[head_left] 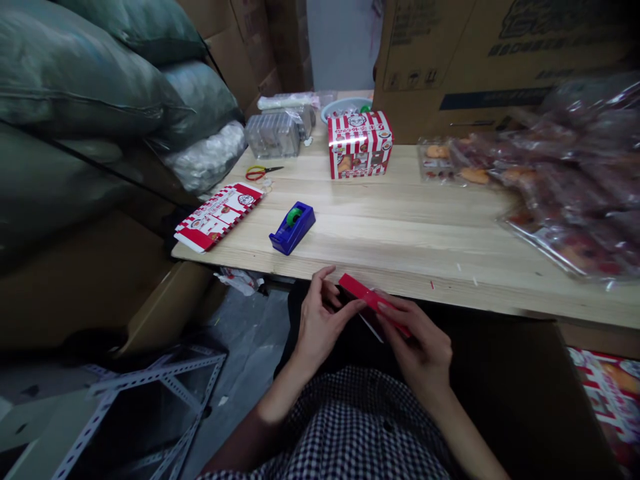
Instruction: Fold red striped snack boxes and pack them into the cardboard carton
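Observation:
Both my hands hold a flat red carton blank (367, 298) over my lap, just in front of the wooden table's (400, 227) near edge. My left hand (320, 323) pinches its left end, fingers curled on it. My right hand (415, 340) grips it from below on the right side. A blue tape dispenser (293, 227) with a green roll sits on the table just beyond my left hand. Further back stands an assembled red-and-white striped box (359, 145).
A stack of flat striped carton blanks (219, 216) lies at the table's left corner, with scissors (261, 173) behind it. Clear bags of snacks (565, 180) pile up on the right. Cardboard boxes (475, 53) stand behind, sacks (100, 87) at left, a metal rack (150, 407) on the floor.

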The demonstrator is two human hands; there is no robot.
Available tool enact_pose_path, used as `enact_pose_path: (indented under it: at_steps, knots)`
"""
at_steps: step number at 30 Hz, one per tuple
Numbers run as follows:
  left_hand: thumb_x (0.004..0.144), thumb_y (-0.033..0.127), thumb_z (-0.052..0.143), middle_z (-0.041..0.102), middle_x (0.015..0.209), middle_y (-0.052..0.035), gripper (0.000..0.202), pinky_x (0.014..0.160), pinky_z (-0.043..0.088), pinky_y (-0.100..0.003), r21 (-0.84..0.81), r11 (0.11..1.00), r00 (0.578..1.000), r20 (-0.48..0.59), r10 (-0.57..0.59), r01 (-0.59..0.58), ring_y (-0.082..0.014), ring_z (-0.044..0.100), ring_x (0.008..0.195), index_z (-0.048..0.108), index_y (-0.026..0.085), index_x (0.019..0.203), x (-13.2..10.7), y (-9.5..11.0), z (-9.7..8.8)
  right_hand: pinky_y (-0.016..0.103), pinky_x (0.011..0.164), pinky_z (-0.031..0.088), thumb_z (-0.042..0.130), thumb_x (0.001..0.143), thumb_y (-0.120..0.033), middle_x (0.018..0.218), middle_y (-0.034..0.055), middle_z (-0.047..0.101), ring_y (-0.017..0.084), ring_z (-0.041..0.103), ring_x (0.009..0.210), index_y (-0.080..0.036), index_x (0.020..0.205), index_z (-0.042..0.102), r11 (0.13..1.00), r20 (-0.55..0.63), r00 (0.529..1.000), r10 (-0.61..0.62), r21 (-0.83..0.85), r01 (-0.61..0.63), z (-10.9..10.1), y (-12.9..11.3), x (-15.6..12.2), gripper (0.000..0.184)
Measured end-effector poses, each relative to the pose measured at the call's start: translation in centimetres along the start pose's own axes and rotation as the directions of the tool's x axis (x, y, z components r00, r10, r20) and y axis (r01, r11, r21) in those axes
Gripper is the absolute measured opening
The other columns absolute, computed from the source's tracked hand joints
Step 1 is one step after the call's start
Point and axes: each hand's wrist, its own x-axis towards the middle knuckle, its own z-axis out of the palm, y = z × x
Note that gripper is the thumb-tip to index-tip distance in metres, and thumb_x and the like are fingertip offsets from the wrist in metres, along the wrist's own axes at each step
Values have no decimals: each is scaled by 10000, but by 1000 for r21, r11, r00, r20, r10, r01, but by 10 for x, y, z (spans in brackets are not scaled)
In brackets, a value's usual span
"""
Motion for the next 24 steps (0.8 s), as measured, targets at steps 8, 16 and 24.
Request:
enact_pose_path:
  at_steps: [8,16,24]
  knots:
    - [844,175,737,695,1225,-27,312,1072,434,-458,279,505,573,286,768,-817,-248,475,1303,716,312,1124,23,20,-18,285,886,546,743,866,-213,1027,20,751,170,691,987,-287,991,781,905,152,937,315,250,-345,-27,-11,29,150]
    - [914,304,652,684,1222,-103,488,960,517,-422,109,930,908,282,310,-352,-241,645,1095,520,252,1381,45,0,-11,341,804,588,789,819,-386,1009,60,772,208,727,861,-234,969,755,624,44,776,629,567,-538,-25,23,43,217]
    - [874,476,645,719,1181,-95,502,860,524,-297,-25,1000,883,470,2,11,-250,667,1054,638,176,1276,128,3,-1,451,1011,514,824,753,-457,1256,111,700,256,640,1199,-238,1250,641,729,-96,790,605,466,-501,-67,47,71,573]
